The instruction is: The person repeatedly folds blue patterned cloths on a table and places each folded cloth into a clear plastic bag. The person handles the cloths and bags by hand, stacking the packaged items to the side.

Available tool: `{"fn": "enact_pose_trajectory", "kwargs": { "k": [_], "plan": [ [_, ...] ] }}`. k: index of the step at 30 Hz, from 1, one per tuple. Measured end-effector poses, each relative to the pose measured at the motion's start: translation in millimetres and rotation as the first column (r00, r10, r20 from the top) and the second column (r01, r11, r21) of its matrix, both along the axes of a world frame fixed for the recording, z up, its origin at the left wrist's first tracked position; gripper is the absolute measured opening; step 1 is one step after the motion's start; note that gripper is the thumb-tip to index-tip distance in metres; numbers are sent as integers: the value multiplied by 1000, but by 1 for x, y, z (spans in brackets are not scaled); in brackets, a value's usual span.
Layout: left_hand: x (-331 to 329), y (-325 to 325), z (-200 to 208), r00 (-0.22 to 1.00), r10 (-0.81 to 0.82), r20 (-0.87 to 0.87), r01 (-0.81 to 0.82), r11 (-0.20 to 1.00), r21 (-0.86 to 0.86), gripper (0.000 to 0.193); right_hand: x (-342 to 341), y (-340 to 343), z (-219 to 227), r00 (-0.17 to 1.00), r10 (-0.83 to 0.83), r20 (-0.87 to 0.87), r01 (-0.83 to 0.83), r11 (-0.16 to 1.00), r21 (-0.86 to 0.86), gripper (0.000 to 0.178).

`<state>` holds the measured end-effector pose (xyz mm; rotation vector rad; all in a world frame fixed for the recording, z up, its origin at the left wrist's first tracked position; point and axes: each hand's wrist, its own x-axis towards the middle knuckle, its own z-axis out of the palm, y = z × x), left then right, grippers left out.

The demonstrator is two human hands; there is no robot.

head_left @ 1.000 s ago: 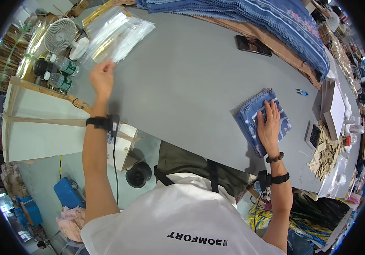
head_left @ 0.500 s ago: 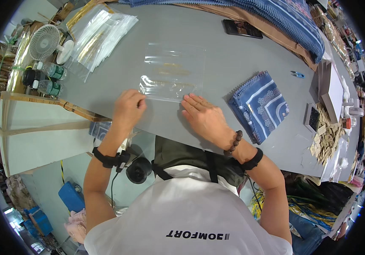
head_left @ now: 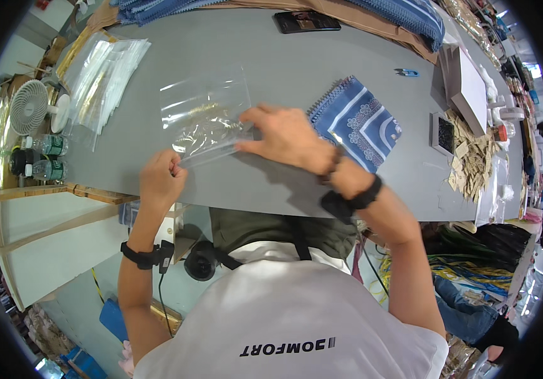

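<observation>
A clear plastic bag (head_left: 205, 120) lies in front of me on the grey table (head_left: 233, 44), its surface creased and catching light. Pinched in my left hand (head_left: 163, 179) is the bag's near left corner; those fingers are closed. My right hand (head_left: 284, 138), slightly blurred, is at the bag's right edge with thumb and fingers spread apart. Just beyond that hand, to the right, rests a folded blue patterned cloth (head_left: 356, 123) with a scalloped edge.
A stack of clear bags (head_left: 104, 79) lies at the far left, beside a small fan (head_left: 29, 106) and water bottles (head_left: 49, 169). A phone (head_left: 308, 21) and blue thread snips (head_left: 407, 72) lie farther back. Paper tags (head_left: 473, 155) and a white box (head_left: 464, 82) are right.
My right hand has lifted from its flat position at the bag's near right corner, spreading its thumb and fingers. The bag's near edge now slants up to the right. The view has shifted.
</observation>
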<state>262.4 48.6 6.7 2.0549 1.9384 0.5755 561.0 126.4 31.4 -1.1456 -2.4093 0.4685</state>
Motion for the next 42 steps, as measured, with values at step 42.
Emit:
{"fn": "enact_pose_trajectory", "kwargs": {
  "k": [42],
  "plan": [
    [134,62,5,844,-201,497,169,980,108,22,35,-32,-39,991,-62,120,43,987,155,75]
  ]
}}
